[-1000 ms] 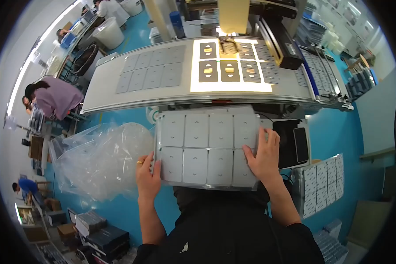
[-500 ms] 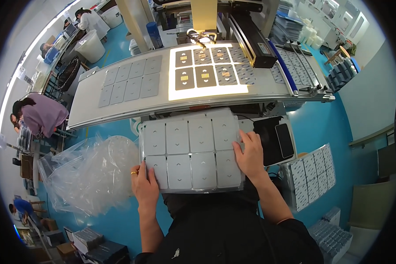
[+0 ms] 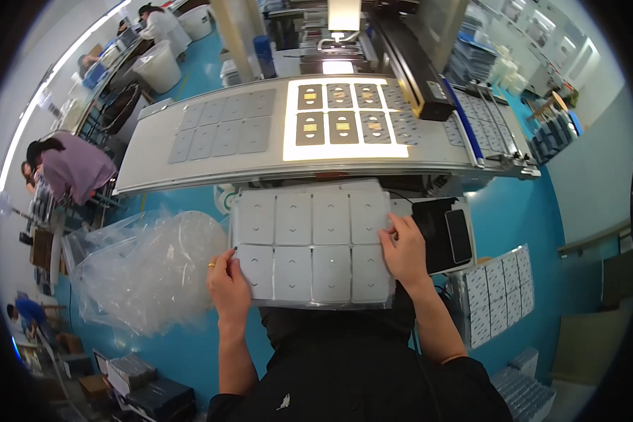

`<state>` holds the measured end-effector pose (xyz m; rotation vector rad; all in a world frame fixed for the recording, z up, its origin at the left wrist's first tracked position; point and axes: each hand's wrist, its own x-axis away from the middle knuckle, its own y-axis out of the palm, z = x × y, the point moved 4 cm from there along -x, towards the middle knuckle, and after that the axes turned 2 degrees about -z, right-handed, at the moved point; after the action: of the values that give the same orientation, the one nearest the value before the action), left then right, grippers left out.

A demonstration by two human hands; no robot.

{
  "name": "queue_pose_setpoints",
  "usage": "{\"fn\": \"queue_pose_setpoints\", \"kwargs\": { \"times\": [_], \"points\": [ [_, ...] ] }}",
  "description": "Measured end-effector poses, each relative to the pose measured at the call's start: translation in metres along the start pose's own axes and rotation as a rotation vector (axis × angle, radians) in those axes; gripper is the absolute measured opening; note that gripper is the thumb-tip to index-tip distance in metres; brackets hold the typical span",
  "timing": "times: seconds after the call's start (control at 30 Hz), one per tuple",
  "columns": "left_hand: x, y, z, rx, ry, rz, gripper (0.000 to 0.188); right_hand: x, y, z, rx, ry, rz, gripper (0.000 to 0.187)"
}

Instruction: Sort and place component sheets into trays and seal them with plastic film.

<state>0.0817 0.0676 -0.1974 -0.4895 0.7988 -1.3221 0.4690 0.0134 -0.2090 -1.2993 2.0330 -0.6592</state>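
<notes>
In front of my body lies a stack of sheets, the top one divided into rows of grey rounded-corner panels with small chevron marks. My left hand grips its left edge near the lower corner, fingers curled against the side. At the right edge, my right hand pinches the stack with thumb and fingertips. Both thumbs' exact contact is partly hidden. Beyond the stack, a belt table carries a sheet of grey panels and, further right, a brightly lit patch with dark panels.
A black gantry beam crosses above the belt table. Clear plastic film is heaped at my left. To my right are a phone and patterned panel sheets. A person in purple works at the far-left bench.
The view has shifted slightly, so the belt table sits a little further right. Above the lit patch, the lamp's glow has changed. Both hands stay at the stack's edges.
</notes>
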Motion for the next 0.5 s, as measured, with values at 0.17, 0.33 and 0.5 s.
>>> {"fn": "queue_pose_setpoints", "kwargs": {
  "times": [0.17, 0.33, 0.5],
  "points": [
    [0.003, -0.027, 0.037, 0.113, 0.156, 0.181, 0.024, 0.006, -0.010, -0.019, -0.051, -0.052, 0.020, 0.035],
    [-0.009, -0.027, -0.064, 0.346, -0.355, 0.193, 0.029, 0.013, -0.010, -0.028, -0.112, -0.135, -0.040, 0.032],
    [0.023, -0.019, -0.108, 1.209, -0.561, 0.222, 0.040, 0.016, -0.012, -0.041, -0.159, -0.166, -0.087, 0.028]
  ]
}}
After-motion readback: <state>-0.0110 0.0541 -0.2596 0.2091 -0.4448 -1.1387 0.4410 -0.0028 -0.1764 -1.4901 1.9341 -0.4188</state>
